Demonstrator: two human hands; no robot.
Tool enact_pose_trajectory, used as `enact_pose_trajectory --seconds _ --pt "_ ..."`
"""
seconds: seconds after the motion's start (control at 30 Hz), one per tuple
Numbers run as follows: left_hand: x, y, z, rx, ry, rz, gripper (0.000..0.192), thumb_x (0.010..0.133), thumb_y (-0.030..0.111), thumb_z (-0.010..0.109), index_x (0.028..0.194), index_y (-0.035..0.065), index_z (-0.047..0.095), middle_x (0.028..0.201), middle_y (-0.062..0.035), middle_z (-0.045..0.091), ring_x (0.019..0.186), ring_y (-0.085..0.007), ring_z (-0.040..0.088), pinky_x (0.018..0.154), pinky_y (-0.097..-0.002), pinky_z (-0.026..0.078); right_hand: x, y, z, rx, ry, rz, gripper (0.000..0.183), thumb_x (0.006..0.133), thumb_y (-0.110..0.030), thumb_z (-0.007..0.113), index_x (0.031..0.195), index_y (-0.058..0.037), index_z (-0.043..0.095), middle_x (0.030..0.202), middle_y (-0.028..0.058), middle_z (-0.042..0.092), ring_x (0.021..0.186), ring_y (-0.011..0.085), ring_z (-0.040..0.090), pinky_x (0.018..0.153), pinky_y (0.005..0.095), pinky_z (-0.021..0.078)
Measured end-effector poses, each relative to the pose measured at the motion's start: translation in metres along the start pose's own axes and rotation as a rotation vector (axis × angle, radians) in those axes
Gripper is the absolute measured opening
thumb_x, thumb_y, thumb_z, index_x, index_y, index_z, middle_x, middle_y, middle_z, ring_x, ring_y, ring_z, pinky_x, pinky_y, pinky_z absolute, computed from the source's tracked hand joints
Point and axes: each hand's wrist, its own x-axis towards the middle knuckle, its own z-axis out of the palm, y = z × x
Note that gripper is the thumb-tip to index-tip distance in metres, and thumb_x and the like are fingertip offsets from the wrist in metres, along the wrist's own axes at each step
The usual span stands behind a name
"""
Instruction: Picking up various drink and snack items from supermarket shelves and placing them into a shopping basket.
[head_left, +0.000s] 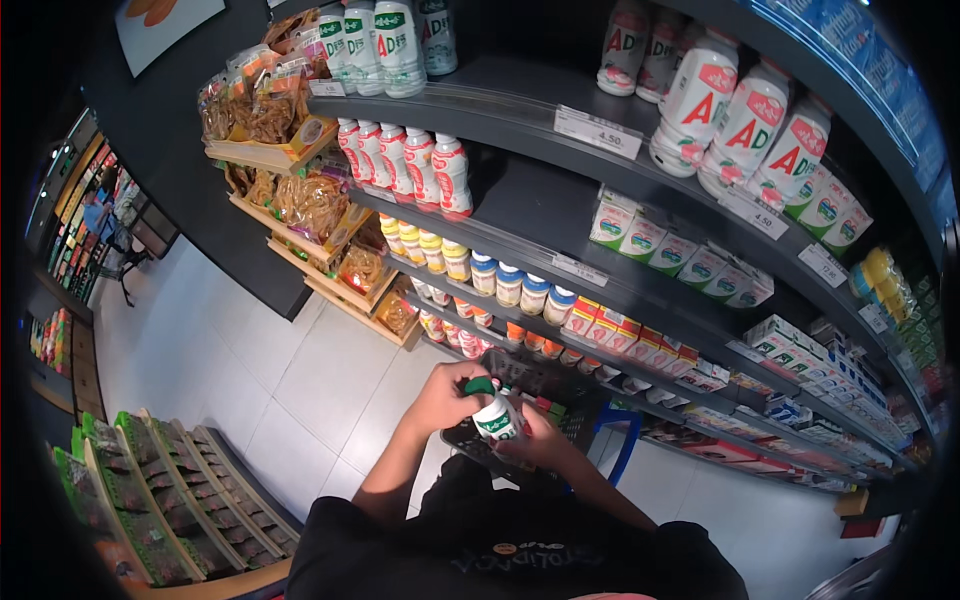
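Observation:
Just above a black plastic basket, both hands are on a white plastic drink bottle with a green-and-white label. My left hand has its fingers closed at the bottle's green top. The body of the bottle rests in my right hand, which wraps it from the right. The bottle leans, its top towards the shelves. Small red caps show behind it, partly hidden. A green-and-red package is visible in the basket beyond my right hand.
Tall dark shelving with drink bottles and cartons stands ahead. Wooden trays of bagged snacks adjoin it. A blue bar rises right of the basket. Another packet rack is at lower left. A person is far left.

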Motion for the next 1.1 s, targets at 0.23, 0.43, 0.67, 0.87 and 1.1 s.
enact_pose_trajectory --seconds 0.23,0.43,0.67,0.87,1.1 --pt "0.052 -0.01 -0.064 -0.751 0.198 -0.027 0.032 0.096 0.029 0.051 0.099 -0.0018 0.059 0.063 0.0004 0.052 0.05 -0.0064 0.046 0.048 -0.0212 0.04 0.088 -0.056 0.026 0.993 -0.354 0.375 0.037 0.092 -0.028 0.057 0.114 0.0003 0.051 0.092 0.0103 0.063 0.081 0.0192 0.065 0.074 0.0337 0.0529" --pt "0.059 -0.051 -0.107 -0.798 0.116 -0.073 0.037 0.099 0.034 0.041 0.096 0.0005 0.057 0.058 0.0007 0.046 0.044 -0.0071 0.042 0.044 -0.0211 0.041 0.162 -0.117 0.011 1.031 -0.137 0.502 0.069 0.095 -0.059 0.027 0.115 0.0022 0.05 0.09 0.0227 0.064 0.083 0.0334 0.067 0.076 0.0452 0.0557" --pt "0.015 -0.195 -0.111 -0.565 -0.024 -0.606 0.031 0.089 0.036 0.058 0.09 0.0058 0.06 0.057 0.0017 0.044 0.046 -0.0093 0.042 0.046 -0.0267 0.041 0.211 -0.126 -0.003 0.957 -0.07 0.274 0.068 0.094 -0.061 0.023 0.117 -0.0027 0.05 0.092 0.0212 0.064 0.079 0.031 0.067 0.072 0.0418 0.0551" --pt "-0.048 -0.316 -0.115 -0.342 0.038 -0.921 0.035 0.086 0.035 0.061 0.093 0.0009 0.06 0.076 -0.0117 0.056 0.055 -0.0217 0.054 0.049 -0.0341 0.049 0.228 -0.166 -0.017 0.569 0.236 0.218 0.046 0.093 -0.043 0.05 0.111 -0.0005 0.053 0.096 0.0147 0.064 0.078 0.0213 0.066 0.07 0.0346 0.0539" --pt "-0.136 -0.415 -0.141 0.461 -0.297 -0.847 0.036 0.084 0.031 0.055 0.072 -0.0018 0.064 0.068 -0.0177 0.066 0.056 -0.0267 0.064 0.059 -0.0391 0.054 0.261 -0.259 -0.062 -0.597 0.539 -0.064 0.047 0.071 -0.031 0.08 0.103 -0.0054 0.057 0.089 0.0149 0.066 0.08 0.0258 0.066 0.071 0.0341 0.05"
